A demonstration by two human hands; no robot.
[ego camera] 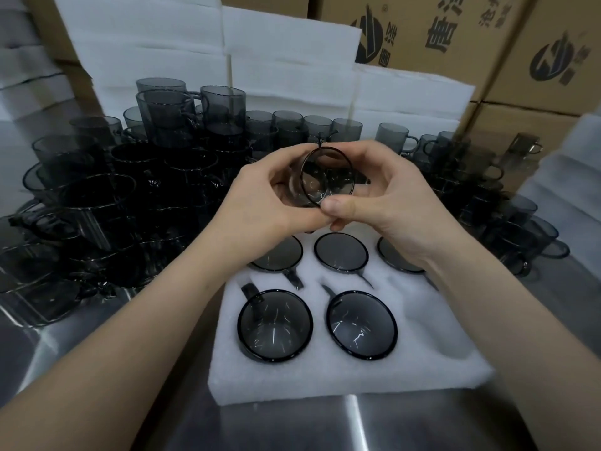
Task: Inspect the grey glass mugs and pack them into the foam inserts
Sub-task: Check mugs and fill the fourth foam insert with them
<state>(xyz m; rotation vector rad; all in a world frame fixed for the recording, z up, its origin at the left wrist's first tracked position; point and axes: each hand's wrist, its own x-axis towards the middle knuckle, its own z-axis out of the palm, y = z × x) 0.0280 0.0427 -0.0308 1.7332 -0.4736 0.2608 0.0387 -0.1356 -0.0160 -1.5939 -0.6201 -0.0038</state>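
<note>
- Mug (325, 177), grey glass: held in the air above the far row of the insert (325, 372), tipped on its side, mouth toward the camera.
- Left hand (270, 203): fingers curled round the mug's left wall, thumb beneath.
- Right hand (383, 196): fingers curled over the right of the rim, thumb pressed at the lower rim, touching the left thumb.
- Insert: white foam on the counter (292, 424). Five packed mugs (274, 325) sit mouth-up, three far and two near. The near right pocket is partly behind the right forearm, so I cannot tell whether it is free.
- Loose mugs (130, 177): stacked and crowded left, behind and right of the hands.
- Step, judged: inspection under way, this mug not yet seated.
- Risk: smooth glass held by finger pressure alone. A slip would drop it onto the packed mugs directly below and chip rims.
- Risk: a handle not lined up with its slot. Forcing it down could crack the handle or tear the foam.
- Risk: a wide forearm sweep to the left could topple the stacked loose mugs.
</note>
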